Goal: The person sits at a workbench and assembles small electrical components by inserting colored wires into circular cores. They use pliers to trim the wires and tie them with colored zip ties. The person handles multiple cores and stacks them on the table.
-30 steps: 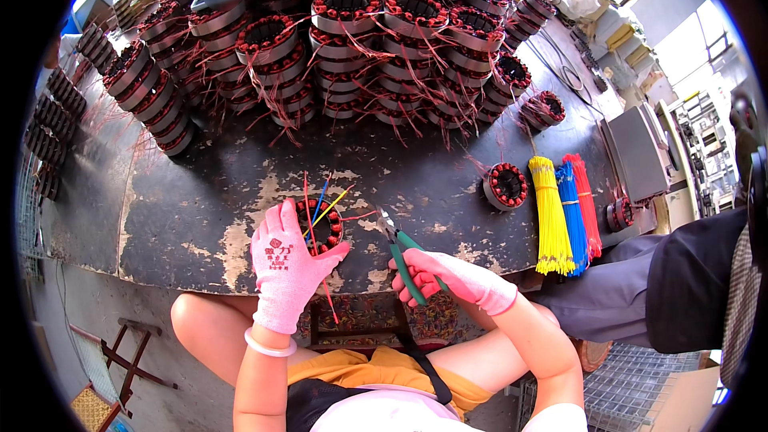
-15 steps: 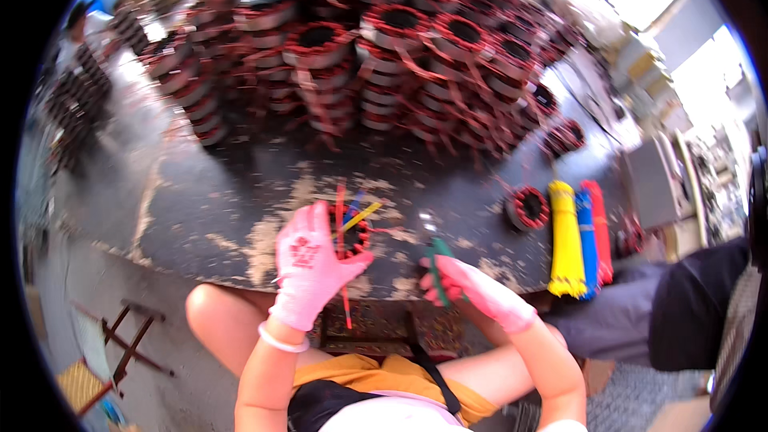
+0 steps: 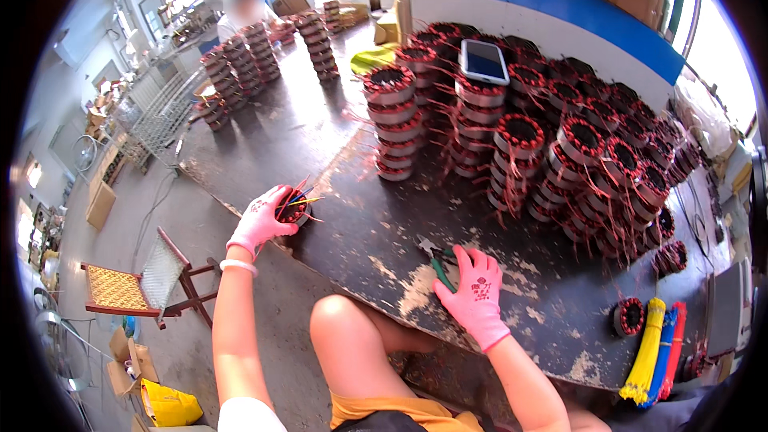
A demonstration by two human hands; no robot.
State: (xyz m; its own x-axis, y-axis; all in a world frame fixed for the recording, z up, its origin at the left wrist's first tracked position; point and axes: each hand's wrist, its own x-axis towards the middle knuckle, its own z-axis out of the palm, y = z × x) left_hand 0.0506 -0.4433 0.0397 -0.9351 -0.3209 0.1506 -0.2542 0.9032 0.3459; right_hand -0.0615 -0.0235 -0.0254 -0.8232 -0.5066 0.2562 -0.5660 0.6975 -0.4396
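We are looking at a wire-wound ring (image 3: 299,212) whose round opening is facing up toward us, while its coloured leads (image 3: 307,201) are pointing out to the right, yellow and blue running side by side. The pliers (image 3: 436,262) are lying with their nose pointing away and to the left, their green handles running back toward the near right, so their long axis is slanting across the table (image 3: 356,224).

That dark tabletop is showing pale worn patches (image 3: 418,288). Farther back, stacks of similar rings (image 3: 394,124) are crowding it, one bearing a tablet (image 3: 485,62), and a blue-topped panel (image 3: 552,6) is rising behind. At the right, yellow, blue and red wire bundles (image 3: 645,352) are lying beside a single ring (image 3: 630,317). At the far end another person (image 3: 228,30) is sitting or standing, we cannot tell which, and on the floor at the left a chair with a woven yellow seat (image 3: 118,288) is standing.

The left hand (image 3: 262,220) is curling round the ring's left and near sides near the table edge, gripping it; we cannot tell whether the ring is also touching the wood. Well apart from it, the right hand (image 3: 478,292) is lying palm down, fingers loosely spread, its thumb meeting the handles; we cannot tell whether it is pressing on them
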